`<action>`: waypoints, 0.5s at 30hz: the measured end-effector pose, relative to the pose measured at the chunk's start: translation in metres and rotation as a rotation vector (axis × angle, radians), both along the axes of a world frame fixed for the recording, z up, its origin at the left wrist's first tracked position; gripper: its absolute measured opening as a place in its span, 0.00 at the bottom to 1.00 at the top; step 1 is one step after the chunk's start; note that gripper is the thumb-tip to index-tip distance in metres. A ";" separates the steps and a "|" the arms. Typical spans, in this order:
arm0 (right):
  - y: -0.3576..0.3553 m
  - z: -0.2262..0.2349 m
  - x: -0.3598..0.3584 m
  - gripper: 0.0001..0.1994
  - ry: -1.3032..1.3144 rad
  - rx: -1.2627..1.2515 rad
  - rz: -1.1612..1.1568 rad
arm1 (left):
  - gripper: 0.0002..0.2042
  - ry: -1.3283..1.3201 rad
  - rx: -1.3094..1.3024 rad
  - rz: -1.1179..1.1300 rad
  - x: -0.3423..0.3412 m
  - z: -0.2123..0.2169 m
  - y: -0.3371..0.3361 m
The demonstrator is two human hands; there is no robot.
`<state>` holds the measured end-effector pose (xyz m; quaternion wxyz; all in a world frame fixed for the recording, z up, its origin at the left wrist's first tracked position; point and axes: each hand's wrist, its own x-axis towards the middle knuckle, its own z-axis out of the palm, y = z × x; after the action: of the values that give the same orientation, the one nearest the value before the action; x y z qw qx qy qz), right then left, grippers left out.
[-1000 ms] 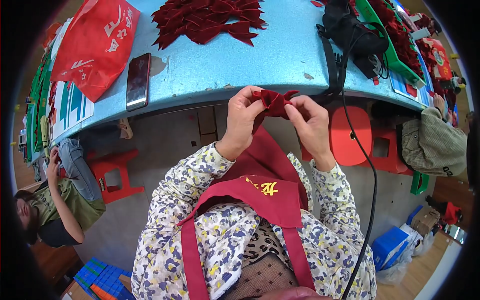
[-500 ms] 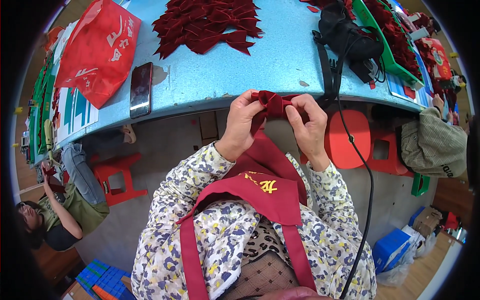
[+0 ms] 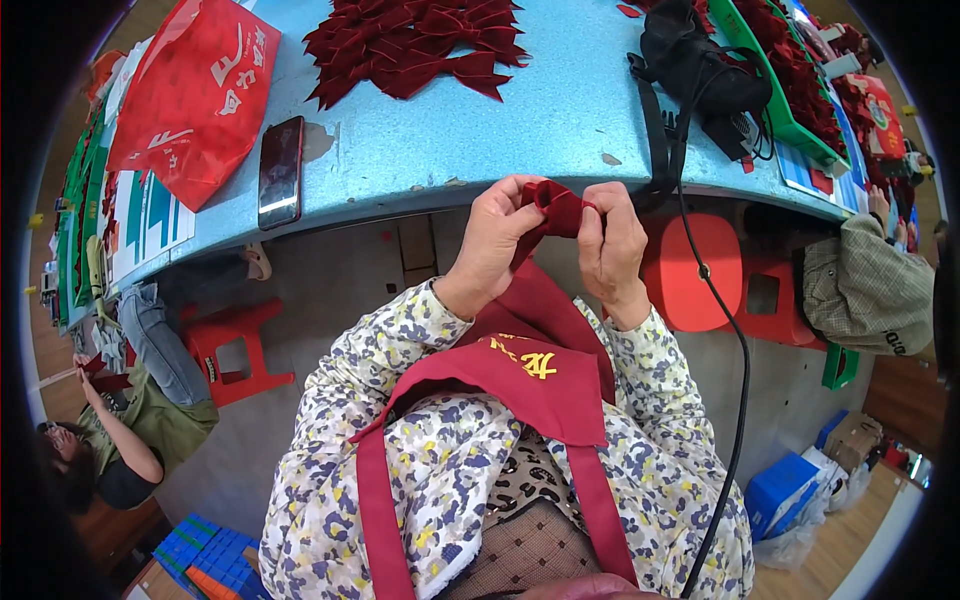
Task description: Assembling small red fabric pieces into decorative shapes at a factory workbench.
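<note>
Between my two hands, just off the near edge of the blue table (image 3: 480, 150), is a dark red velvet bow (image 3: 558, 211). My left hand (image 3: 495, 232) pinches its left side, thumb against the fingers near the knot. With thumb and fingertips closed, my right hand (image 3: 612, 240) grips the loop on the right. Part of the ribbon hangs below the left fingers, and the fingers cover some of the bow. On the table ahead lies a pile of finished-looking red velvet bows (image 3: 415, 45).
Left on the table are a phone (image 3: 281, 172) and a red bag (image 3: 195, 100). A black pouch-like bundle (image 3: 700, 60) with a cable and a green tray (image 3: 785, 90) of red bows stand right. A red stool (image 3: 695, 275) is beside my right arm. Other people sit both sides.
My right hand has turned and closed more tightly on the bow's right loop, which is now bunched smaller. My left hand keeps its pinch, shifted slightly right.
</note>
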<state>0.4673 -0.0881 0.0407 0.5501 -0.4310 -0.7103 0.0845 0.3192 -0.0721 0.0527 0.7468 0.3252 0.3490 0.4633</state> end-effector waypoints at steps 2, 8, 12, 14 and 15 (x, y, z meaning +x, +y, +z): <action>0.000 -0.002 -0.002 0.02 0.024 -0.031 -0.032 | 0.04 -0.043 0.058 0.032 0.000 -0.009 0.001; -0.001 -0.007 -0.006 0.03 0.046 -0.079 -0.017 | 0.05 -0.084 0.051 0.020 -0.007 -0.018 0.000; -0.003 -0.010 -0.008 0.04 0.022 -0.136 0.021 | 0.06 -0.063 0.111 0.012 -0.013 -0.021 0.000; -0.003 -0.014 -0.009 0.04 0.000 -0.130 0.006 | 0.06 -0.078 0.088 0.011 -0.013 -0.021 -0.002; -0.002 -0.015 -0.010 0.03 -0.011 -0.126 -0.001 | 0.06 -0.085 0.076 0.010 -0.014 -0.022 -0.002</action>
<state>0.4574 -0.0904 0.0259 0.5179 -0.4655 -0.7064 0.1266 0.3053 -0.0745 0.0311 0.7458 0.3316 0.3009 0.4932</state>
